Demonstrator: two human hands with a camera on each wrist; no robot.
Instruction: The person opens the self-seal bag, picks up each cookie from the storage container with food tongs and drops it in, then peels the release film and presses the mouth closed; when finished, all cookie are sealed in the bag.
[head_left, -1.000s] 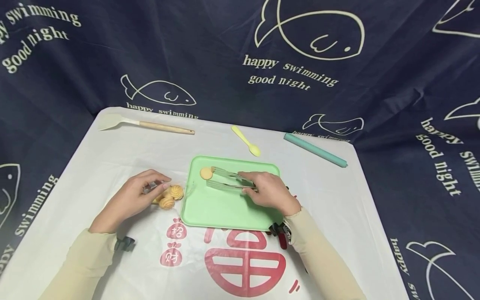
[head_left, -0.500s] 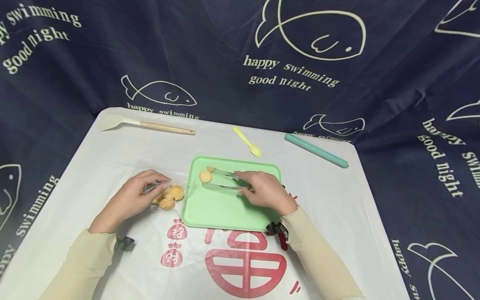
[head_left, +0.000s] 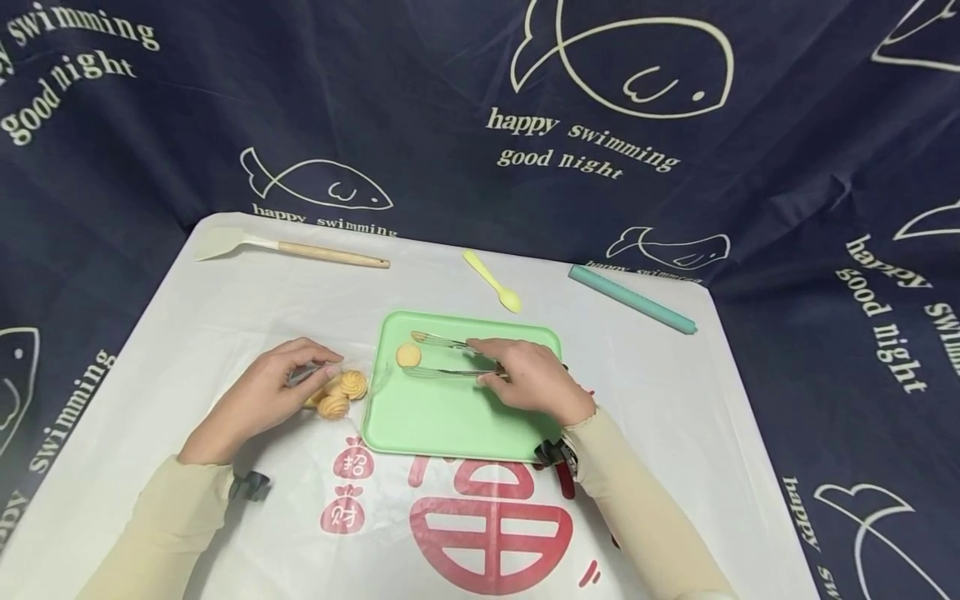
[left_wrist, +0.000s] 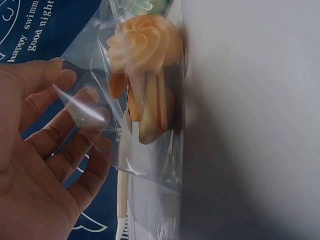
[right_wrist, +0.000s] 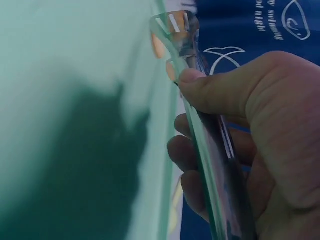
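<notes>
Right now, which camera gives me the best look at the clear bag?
The left wrist view: the bag is close up, with a swirled cookie seen through it. The head view shows it only faintly by the left hand, and I can't make the bag out in the right wrist view.

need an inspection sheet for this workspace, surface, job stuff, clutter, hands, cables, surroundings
Surface: white tablecloth with red print, lightly creased.
Job's things: green tray; round cookie between the tips of the tongs, grip unclear; more cookies in a clear bag left of the tray.
Clutter: spatula, yellow spoon and teal stick lie beyond the tray.
Hands: left hand holds the bag; right hand grips the tongs.
Cables: nothing seen.
Surroundings: dark blue fabric with white fish and lettering.
</notes>
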